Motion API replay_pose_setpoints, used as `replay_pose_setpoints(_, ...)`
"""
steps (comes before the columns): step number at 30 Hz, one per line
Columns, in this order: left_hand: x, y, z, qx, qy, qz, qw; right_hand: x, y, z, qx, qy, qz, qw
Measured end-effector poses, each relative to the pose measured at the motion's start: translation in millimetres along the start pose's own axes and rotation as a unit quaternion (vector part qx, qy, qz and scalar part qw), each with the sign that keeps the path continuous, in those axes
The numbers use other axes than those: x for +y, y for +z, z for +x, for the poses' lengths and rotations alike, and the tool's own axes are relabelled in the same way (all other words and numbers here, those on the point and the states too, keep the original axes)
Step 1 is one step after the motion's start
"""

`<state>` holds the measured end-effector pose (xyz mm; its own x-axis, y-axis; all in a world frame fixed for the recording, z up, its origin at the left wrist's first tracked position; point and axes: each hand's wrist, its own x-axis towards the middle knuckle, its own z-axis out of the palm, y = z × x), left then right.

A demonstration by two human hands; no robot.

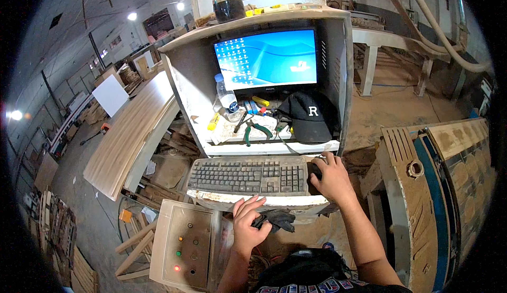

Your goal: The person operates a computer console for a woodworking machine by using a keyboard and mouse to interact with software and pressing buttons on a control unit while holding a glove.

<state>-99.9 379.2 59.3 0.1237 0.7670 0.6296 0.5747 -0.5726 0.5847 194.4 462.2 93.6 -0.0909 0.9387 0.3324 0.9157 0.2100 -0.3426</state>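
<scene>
My right hand (331,176) is curled over a black computer mouse (313,172) at the right end of a dusty grey keyboard (248,176). My left hand (250,221) rests, fingers spread, on the front edge of the keyboard shelf (211,198), just beside a dark glove or rag (277,220). A monitor (266,58) with a blue desktop stands in the cabinet above. On the shelf under it lie a black cap (310,116), a plastic water bottle (227,97), green-handled pliers (256,130) and small tools.
A control box with coloured lights (182,245) hangs at the lower left. Stacked pale boards (132,134) lie to the left. A dusty woodworking machine with a blue stripe (438,187) stands on the right. A jar of dark liquid (227,0) sits on the cabinet top. Scrap wood litters the floor.
</scene>
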Motion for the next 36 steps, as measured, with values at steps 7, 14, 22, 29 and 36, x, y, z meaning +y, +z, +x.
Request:
replay_pose_setpoints(7, 0.6, -0.4, 0.2, 0.000, -0.002, -0.002, 1.000, -1.8, -2.4, -0.3, -0.006, 0.002, 0.005, 1.000)
replay_pose_setpoints(14, 0.6, -1.6, -0.4, -0.006, -0.013, -0.020, 1.000, -0.8, -0.7, -1.0, 0.000, -0.001, 0.001, 1.000)
replay_pose_setpoints(22, 4.5, -4.1, 2.0, -0.015, -0.019, -0.025, 0.999, -0.5, -0.2, -0.9, -0.001, 0.006, 0.002, 1.000)
replay_pose_setpoints(29, 2.5, -5.0, 1.7, -0.018, -0.013, -0.014, 1.000, -7.4, -7.1, -0.8, -0.012, 0.017, -0.003, 1.000)
replay_pose_setpoints(36, 2.3, -5.7, 2.2, -0.022, -0.012, -0.013, 1.000, -9.2, -9.9, -0.5, -0.018, 0.017, 0.004, 1.000)
